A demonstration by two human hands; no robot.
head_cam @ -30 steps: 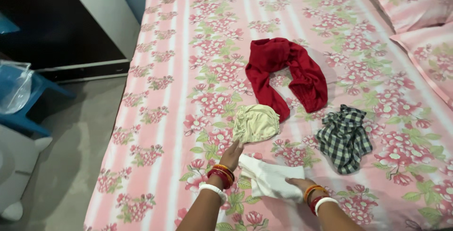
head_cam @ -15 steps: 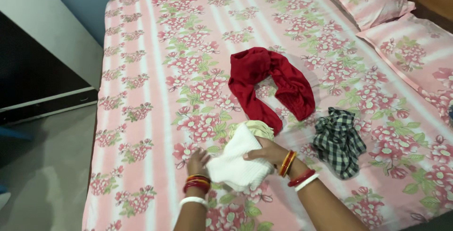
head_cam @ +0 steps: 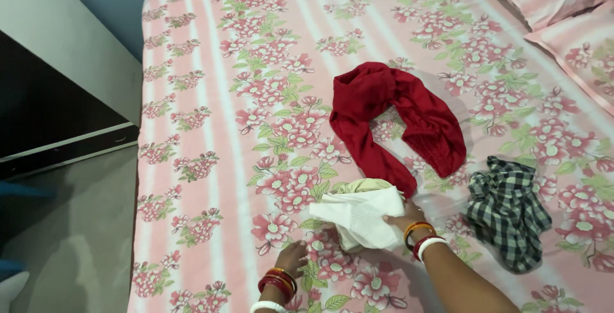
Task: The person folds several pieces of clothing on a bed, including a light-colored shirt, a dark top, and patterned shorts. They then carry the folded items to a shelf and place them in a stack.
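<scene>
Just below the red garment (head_cam: 398,118) on the bed (head_cam: 211,159), we are laying the white cloth (head_cam: 363,217), already folded small, over the beige garment (head_cam: 364,187); our right hand (head_cam: 403,216) is pinching its right edge, our left hand (head_cam: 293,256) is resting loosely curled and empty below-left. Red and checked (head_cam: 507,220) pieces are lying crumpled, unfolded. White cloth's long axis is running roughly left-right, tapered end pointing left

A folded white ribbed cloth (head_cam: 361,217) lies flat but slightly rumpled on top of a crumpled beige garment (head_cam: 362,187) near the front edge of the bed, just near-left of the red garment's end.
</scene>
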